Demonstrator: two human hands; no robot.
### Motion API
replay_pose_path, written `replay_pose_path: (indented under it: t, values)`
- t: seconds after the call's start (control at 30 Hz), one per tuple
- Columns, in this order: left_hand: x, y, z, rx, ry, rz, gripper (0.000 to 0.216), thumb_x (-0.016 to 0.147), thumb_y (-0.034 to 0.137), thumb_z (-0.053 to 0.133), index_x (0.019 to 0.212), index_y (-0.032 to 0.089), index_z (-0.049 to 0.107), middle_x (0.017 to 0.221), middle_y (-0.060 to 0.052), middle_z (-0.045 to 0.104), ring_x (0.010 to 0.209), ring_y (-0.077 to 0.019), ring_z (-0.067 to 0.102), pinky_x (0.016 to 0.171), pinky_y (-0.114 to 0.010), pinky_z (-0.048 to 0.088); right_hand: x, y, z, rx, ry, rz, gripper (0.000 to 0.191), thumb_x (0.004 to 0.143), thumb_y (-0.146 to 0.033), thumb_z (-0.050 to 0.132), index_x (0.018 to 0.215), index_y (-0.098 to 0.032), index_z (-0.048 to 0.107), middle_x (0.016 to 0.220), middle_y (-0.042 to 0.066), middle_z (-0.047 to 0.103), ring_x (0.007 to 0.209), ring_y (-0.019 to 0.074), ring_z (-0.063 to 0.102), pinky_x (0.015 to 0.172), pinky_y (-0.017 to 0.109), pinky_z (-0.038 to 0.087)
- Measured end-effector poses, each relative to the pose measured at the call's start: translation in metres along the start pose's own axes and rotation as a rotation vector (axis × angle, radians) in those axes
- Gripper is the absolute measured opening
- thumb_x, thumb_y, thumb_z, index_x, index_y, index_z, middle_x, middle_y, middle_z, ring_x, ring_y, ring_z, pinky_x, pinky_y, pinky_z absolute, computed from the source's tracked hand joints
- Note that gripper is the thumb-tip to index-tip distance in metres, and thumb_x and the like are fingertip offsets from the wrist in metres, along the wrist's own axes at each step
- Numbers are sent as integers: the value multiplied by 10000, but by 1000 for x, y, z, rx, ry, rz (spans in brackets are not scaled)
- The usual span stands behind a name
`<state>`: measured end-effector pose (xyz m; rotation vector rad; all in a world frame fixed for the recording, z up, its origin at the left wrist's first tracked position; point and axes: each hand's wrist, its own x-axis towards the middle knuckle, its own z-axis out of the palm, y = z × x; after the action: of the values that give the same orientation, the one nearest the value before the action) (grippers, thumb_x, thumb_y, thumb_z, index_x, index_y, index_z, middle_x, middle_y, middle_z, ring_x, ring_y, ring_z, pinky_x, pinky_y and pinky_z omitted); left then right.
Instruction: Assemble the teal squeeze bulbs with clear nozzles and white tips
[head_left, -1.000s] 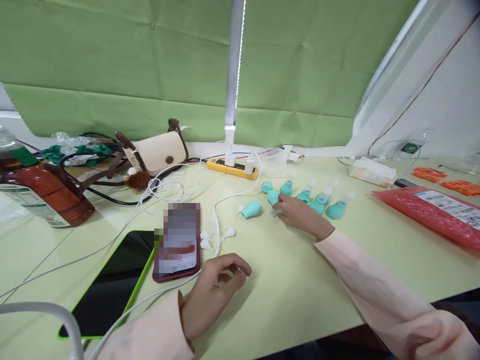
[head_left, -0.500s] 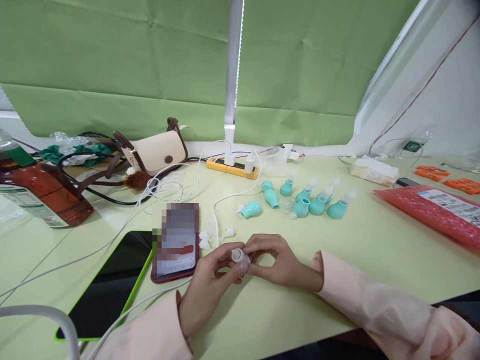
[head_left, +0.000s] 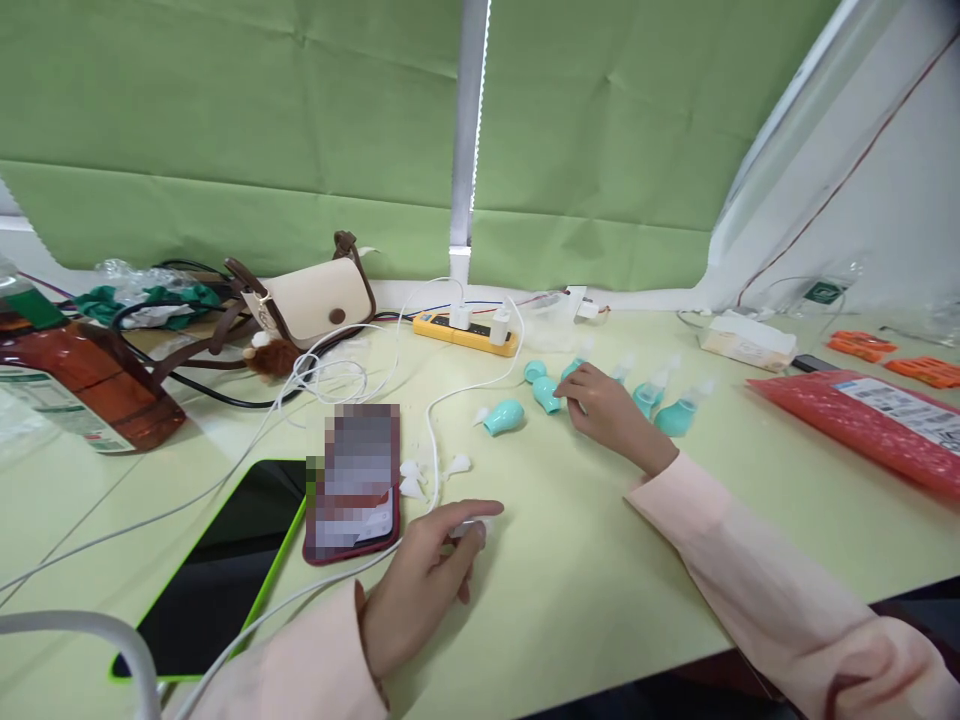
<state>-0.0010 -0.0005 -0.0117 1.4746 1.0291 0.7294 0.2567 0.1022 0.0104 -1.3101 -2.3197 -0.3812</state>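
Note:
My left hand (head_left: 431, 565) is closed around a small clear plastic piece (head_left: 472, 527), low over the table; the fingers hide most of it. My right hand (head_left: 607, 408) reaches forward with curved fingers, slightly apart. Its fingertips are at the neck of a turquoise rubber bulb (head_left: 545, 394), and no grip shows. A second turquoise bulb (head_left: 503, 417) with a whitish tip lies on its side to the left. Several more bulbs stand behind and beside the right hand, partly hidden by it, such as one turquoise bulb with a clear tip (head_left: 677, 417).
White plastic tips (head_left: 412, 486) lie beside a phone in a red case (head_left: 352, 553). A green-edged tablet (head_left: 225, 570) and white cables are at left. Behind stand a yellow power strip (head_left: 465, 335), a cream handbag (head_left: 315, 300) and a bottle (head_left: 97, 385). Red bubble wrap (head_left: 847, 425) is at right.
My right hand has let go of the clear plastic piece and moved forward and right to the turquoise bulbs. My left hand stays in place with the piece, now turned and more covered.

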Motion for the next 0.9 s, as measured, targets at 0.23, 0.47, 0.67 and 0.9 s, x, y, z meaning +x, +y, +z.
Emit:
replay_pose_path:
  t: [0.23,0.47,0.67,0.9]
  values:
    - [-10,9,1,267,11,40,154,811,278,398,947,214,427,568,66,383,520,-101,387,490,-198,304,-2,-37,9,155,2,-98,173,794,-210,473,897,-155,601,840,70,604,790,158,543,700,274,461]
    - [-14,10,10,486,-73,140,115,672,240,580,772,187,605,528,57,436,502,-100,402,500,-206,301,4,-112,25,286,-158,-343,382,798,-341,491,1138,-167,478,1070,115,499,960,216,426,803,373,398]
    - [-12,5,8,476,-4,222,172,665,272,621,818,206,664,544,46,432,517,-103,407,514,-214,305,12,-109,45,282,-87,-315,150,802,-193,465,896,-145,572,844,73,577,851,193,457,730,350,375]
    - [-15,3,9,395,-40,236,277,712,153,516,963,239,598,732,17,489,575,-105,436,541,-212,343,12,-109,38,324,-67,-280,150,739,-170,518,870,-160,591,888,80,539,852,193,439,733,354,346]
